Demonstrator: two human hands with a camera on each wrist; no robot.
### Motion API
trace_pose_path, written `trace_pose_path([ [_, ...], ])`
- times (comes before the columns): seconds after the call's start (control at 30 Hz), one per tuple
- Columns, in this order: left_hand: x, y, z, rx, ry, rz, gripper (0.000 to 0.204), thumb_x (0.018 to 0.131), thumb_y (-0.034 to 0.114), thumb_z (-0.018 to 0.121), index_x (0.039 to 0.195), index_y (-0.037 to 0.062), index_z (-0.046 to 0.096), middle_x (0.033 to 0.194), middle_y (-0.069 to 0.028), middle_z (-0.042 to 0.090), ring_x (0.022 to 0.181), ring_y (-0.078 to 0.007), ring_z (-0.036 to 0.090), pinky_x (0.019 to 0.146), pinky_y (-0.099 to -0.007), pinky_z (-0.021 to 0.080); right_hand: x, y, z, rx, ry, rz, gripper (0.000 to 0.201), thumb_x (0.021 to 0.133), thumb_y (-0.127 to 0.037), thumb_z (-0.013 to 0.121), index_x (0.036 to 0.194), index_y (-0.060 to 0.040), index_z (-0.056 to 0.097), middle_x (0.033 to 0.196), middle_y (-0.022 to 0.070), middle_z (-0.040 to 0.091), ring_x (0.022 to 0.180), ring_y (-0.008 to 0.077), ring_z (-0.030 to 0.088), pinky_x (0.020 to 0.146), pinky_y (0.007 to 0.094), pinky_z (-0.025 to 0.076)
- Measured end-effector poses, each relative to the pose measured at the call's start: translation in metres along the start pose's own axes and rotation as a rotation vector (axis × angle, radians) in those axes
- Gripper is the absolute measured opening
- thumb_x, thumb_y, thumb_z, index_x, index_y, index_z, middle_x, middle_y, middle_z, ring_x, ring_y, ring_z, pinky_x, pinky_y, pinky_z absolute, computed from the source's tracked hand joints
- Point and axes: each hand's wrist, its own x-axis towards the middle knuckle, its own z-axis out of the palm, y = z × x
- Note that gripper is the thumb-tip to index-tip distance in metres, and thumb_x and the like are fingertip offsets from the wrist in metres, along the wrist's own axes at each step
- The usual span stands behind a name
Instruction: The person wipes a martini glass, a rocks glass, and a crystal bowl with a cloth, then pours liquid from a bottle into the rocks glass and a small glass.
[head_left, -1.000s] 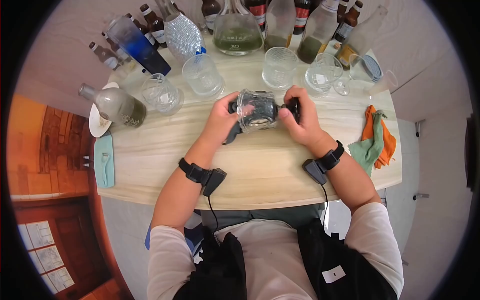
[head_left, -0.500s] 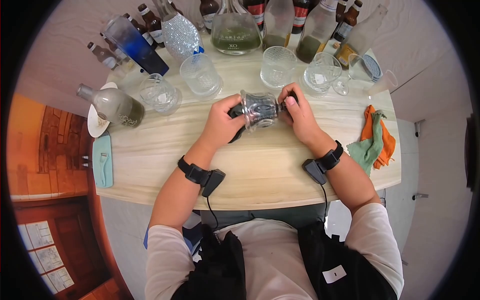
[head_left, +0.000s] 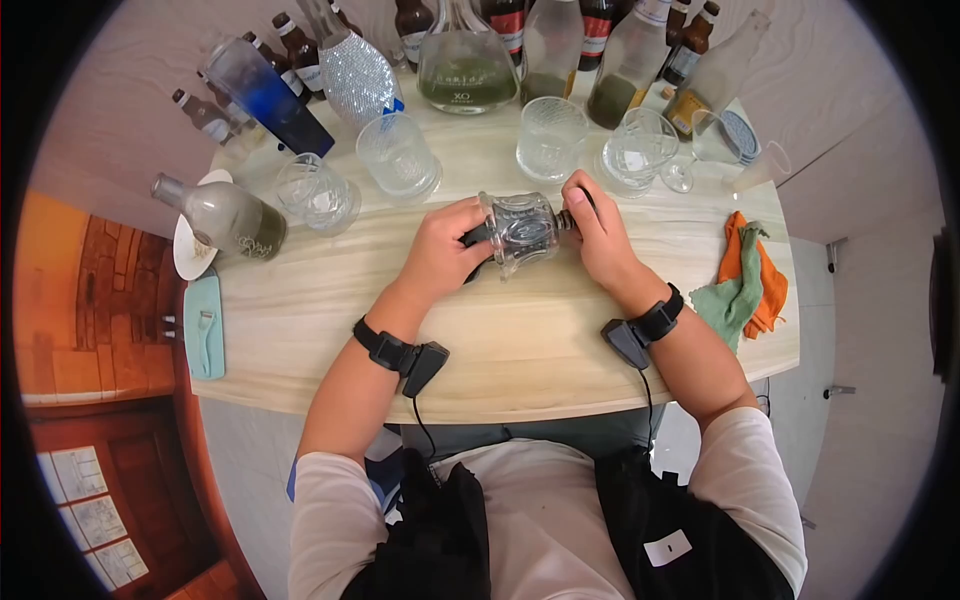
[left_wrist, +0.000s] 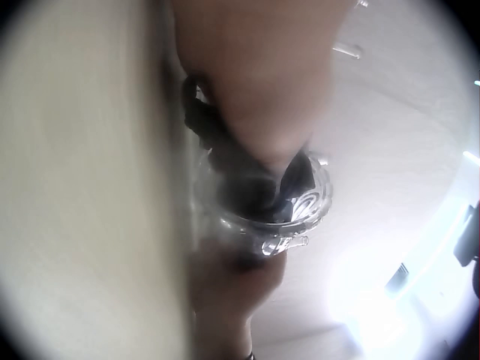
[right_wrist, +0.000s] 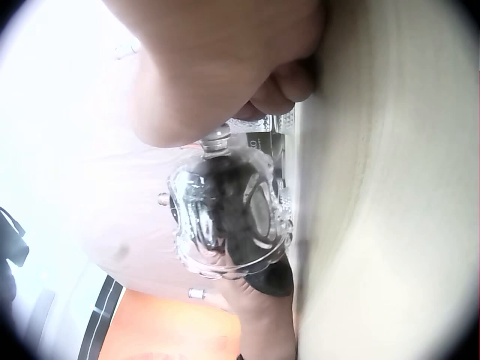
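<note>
A clear patterned stemmed glass lies sideways between both hands, low over the table, its mouth toward the left hand. My left hand holds a black cloth at the mouth, and part of the cloth shows dark through the glass wall in the right wrist view. My right hand grips the glass by its stem end, fingers curled and thumb on the near side. In the right wrist view the knobbed stem runs up to that hand. The left fingertips are hidden by cloth and glass.
Several drinking glasses, among them a tumbler, stand beyond the hands. Behind them are bottles and a decanter. At left lie a bottle, a plate and a teal board with a peeler; at right, orange and green cloths.
The glass has turned slightly in the hands, its patterned side now facing up more. My right hand has shifted its grip at the stem, and the left hand stays at the mouth.
</note>
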Motion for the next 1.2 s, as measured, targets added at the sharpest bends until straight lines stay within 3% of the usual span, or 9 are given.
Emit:
trace_pose_path([
  [0.17,-0.002,0.003,0.002,-0.153,0.029,-0.098,0.03,0.08,-0.001,0.073,0.109,-0.0043,0.067,0.1,-0.0074,0.07,0.088,-0.0139,0.063,0.081,-0.0286,0.051,-0.002,-0.002,0.0,0.1,-0.055,0.102,0.027,0.103,-0.032,0.049,0.097,-0.0053,0.047,0.071,0.0004,0.044,0.066,0.0102,0.039,0.062,0.0273,0.036],
  [0.47,0.003,0.009,-0.003,-0.718,0.078,-0.492,0.026,0.088,0.001,0.07,0.113,-0.006,0.066,0.102,-0.0051,0.07,0.088,-0.0096,0.062,0.082,-0.0264,0.052,0.002,-0.008,0.007,-0.067,0.091,-0.469,0.029,0.094,-0.029,0.062,0.101,-0.0049,0.048,0.078,0.0043,0.048,0.069,0.016,0.044,0.067,0.0287,0.04],
  [0.57,-0.003,0.006,0.006,-0.507,0.082,-0.435,0.026,0.088,-0.001,0.068,0.113,-0.0047,0.067,0.103,-0.0055,0.071,0.089,-0.0109,0.062,0.082,-0.0272,0.052,-0.003,-0.008,0.001,-0.194,0.031,-0.341,0.025,0.096,-0.026,0.059,0.098,-0.0042,0.047,0.073,0.0062,0.048,0.066,0.0165,0.044,0.064,0.0307,0.04],
  [0.63,-0.004,0.002,0.006,-0.376,0.036,-0.332,0.026,0.087,-0.003,0.068,0.113,-0.0035,0.067,0.102,-0.0054,0.071,0.089,-0.0113,0.062,0.082,-0.0275,0.051,-0.003,-0.009,0.002,-0.071,0.011,-0.073,0.025,0.1,-0.026,0.053,0.093,-0.0028,0.047,0.067,0.0065,0.046,0.063,0.0164,0.042,0.061,0.0314,0.038],
  [0.9,-0.001,0.0,-0.001,0.119,-0.009,0.009,0.029,0.076,-0.004,0.072,0.104,-0.0038,0.065,0.091,-0.0119,0.067,0.08,-0.0211,0.063,0.076,-0.0297,0.049,0.003,0.004,-0.003,0.039,-0.028,0.112,0.031,0.103,-0.03,0.047,0.09,-0.0018,0.048,0.067,0.0034,0.045,0.065,0.0135,0.042,0.061,0.0301,0.037],
  [0.97,-0.001,0.003,0.003,0.022,0.022,-0.024,0.029,0.077,-0.003,0.072,0.105,-0.0037,0.066,0.092,-0.0104,0.068,0.081,-0.0189,0.063,0.076,-0.0296,0.05,0.003,0.001,-0.003,0.058,-0.046,0.131,0.03,0.104,-0.03,0.046,0.093,-0.0024,0.048,0.068,0.003,0.045,0.066,0.013,0.042,0.063,0.0296,0.038],
  [1.07,0.001,0.004,0.004,-0.154,0.079,-0.133,0.028,0.08,-0.002,0.072,0.108,-0.0041,0.067,0.096,-0.0077,0.07,0.084,-0.0147,0.063,0.077,-0.0288,0.051,0.002,-0.002,0.005,0.125,-0.041,0.069,0.025,0.102,-0.029,0.05,0.1,-0.0039,0.048,0.074,0.0037,0.047,0.069,0.0138,0.044,0.066,0.0296,0.04],
  [1.13,0.004,0.002,0.002,-0.232,0.101,-0.207,0.028,0.083,0.0,0.071,0.11,-0.0047,0.067,0.098,-0.0067,0.071,0.086,-0.0127,0.063,0.077,-0.0281,0.052,0.007,0.005,0.011,-0.011,0.071,-0.322,0.025,0.1,-0.029,0.054,0.104,-0.0048,0.047,0.079,0.0046,0.049,0.071,0.015,0.045,0.069,0.0302,0.042],
  [1.2,0.006,-0.005,-0.003,-0.546,0.083,-0.427,0.028,0.087,0.002,0.069,0.114,-0.0063,0.066,0.103,-0.0067,0.071,0.089,-0.0107,0.063,0.079,-0.027,0.054,0.003,-0.001,0.009,-0.031,0.073,-0.333,0.027,0.099,-0.029,0.056,0.103,-0.0045,0.047,0.081,0.0056,0.049,0.072,0.0155,0.045,0.069,0.0311,0.041],
])
